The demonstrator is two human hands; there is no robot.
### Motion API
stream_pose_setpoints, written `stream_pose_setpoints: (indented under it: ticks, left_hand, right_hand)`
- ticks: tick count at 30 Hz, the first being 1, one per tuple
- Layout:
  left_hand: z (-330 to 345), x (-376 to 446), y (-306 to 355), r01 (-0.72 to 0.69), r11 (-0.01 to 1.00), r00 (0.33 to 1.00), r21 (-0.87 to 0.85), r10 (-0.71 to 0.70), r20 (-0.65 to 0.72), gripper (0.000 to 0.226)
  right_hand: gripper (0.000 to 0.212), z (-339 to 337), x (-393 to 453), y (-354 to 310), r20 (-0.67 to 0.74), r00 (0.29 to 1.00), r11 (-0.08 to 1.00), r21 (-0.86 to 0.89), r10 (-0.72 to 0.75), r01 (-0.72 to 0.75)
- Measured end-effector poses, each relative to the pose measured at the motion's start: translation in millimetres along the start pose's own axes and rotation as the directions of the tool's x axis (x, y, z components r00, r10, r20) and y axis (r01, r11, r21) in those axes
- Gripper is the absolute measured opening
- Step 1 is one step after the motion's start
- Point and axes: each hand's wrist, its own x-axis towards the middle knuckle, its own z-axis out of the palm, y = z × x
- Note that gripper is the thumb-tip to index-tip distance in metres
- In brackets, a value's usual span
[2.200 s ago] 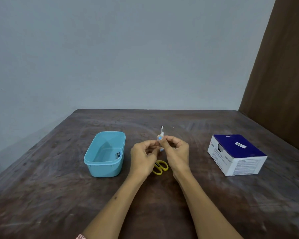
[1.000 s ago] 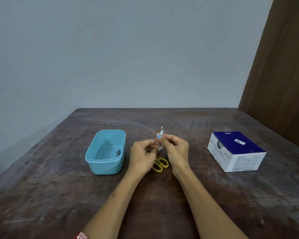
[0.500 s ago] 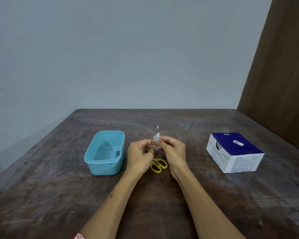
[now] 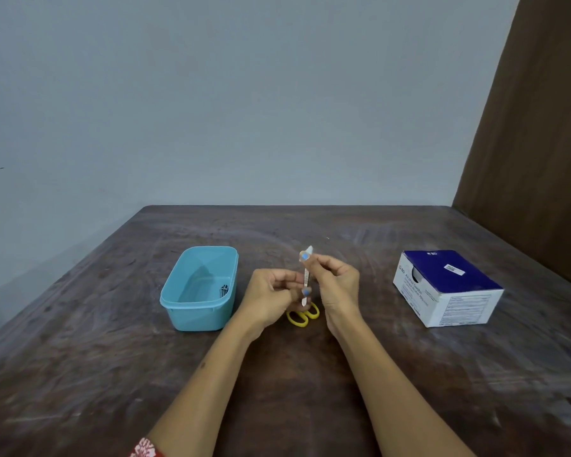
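A thin metal tool [image 4: 306, 279] stands nearly upright between my hands, above the table's middle. My left hand [image 4: 271, 298] pinches its lower part, fingers curled. My right hand [image 4: 338, 288] pinches a small white pad [image 4: 308, 251] round the tool's upper end. The tool's lower tip [image 4: 304, 302] shows below my left fingers. Yellow-handled scissors [image 4: 302, 316] lie on the table under my hands, their blades hidden.
A light blue plastic tub [image 4: 178, 300] stands to the left, with a small dark metal item [image 4: 224, 290] inside. A blue and white box of alcohol swabs [image 4: 447, 288] sits on the right. A brown panel borders the dark wooden table [image 4: 277, 390] on the right.
My right hand has slid the white pad up to the tool's top end, baring the shaft between my hands. The tool's thin tip no longer shows above the pad.
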Motion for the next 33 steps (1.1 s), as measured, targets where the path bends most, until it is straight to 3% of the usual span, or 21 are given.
stream_pose_setpoints:
  ticks: [2,7,13,19,22,25,30,33]
  left_hand:
    - [3.2,-1.0,-0.6,-0.016,1.0,1.0,0.007,0.016,-0.015,0.021]
    - [2.2,0.5,-2.6,-0.112,0.99,0.977,0.09,0.127,-0.173,0.024]
    - [4.5,0.4,-3.1,-0.033,0.999,0.998,0.002,0.033,-0.046,0.023]
    - [0.5,1.2,-3.4,-0.099,0.994,0.983,0.038,0.104,-0.15,0.023]
    - [0.6,0.2,-3.0,-0.009,1.0,0.999,-0.011,0.008,-0.048,0.023]
    - [4.8,0.0,-3.7,0.0,1.0,1.0,0.015,0.001,-0.029,0.019]
    - [5.2,-0.3,-4.6,0.009,0.995,0.999,0.098,-0.006,-0.034,0.018]
    - [6.2,0.7,-6.3,-0.062,0.989,0.994,0.133,0.073,-0.082,0.017]
  right_hand:
    - [0.01,-0.8,0.9,-0.7,-0.023,1.0,1.0,0.008,-0.013,0.013]
    - [0.011,-0.1,-4.4,-0.3,0.119,0.993,0.998,-0.054,0.022,-0.016]
    - [0.004,-0.6,-1.1,-3.1,-0.018,1.0,1.0,0.017,-0.021,0.022]
    - [0.005,-0.1,-6.0,-3.6,0.14,0.989,0.998,-0.058,0.039,-0.031]
    - [0.011,-1.1,-3.0,-2.8,0.047,0.999,0.999,-0.032,0.017,-0.015]
    - [0.012,-1.4,0.1,-2.9,-0.028,1.0,1.0,0.007,0.0,0.0]
    - [0.012,-0.5,0.9,-3.7,-0.044,0.998,0.998,0.054,-0.034,0.036]
    - [0.003,-0.6,-0.3,-4.8,-0.004,1.0,0.996,0.08,-0.027,0.027]
